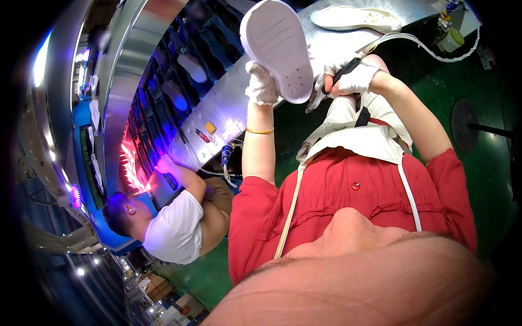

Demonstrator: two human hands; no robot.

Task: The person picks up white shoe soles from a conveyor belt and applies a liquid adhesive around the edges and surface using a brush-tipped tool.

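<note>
My left hand [261, 84], in a white cotton glove, grips a white shoe [277, 46] with its pale sole turned up toward me. A gold bangle sits on that wrist. My right hand [353, 76], also gloved in white, is closed around a dark-handled tool [343, 69] whose tip rests against the edge of the sole near the heel. A white cord [424, 46] runs from the tool toward the upper right. Both hands are held above my lap, over a cream apron [359, 136] and red shirt.
A metal workbench [228, 103] runs diagonally past the shoe, with another white sole [356, 18] lying on it. A conveyor with shoes under purple light [179, 81] lies beyond. Another person in a white shirt [174, 228] reaches toward it at the left. A small pot [451, 38] stands upper right.
</note>
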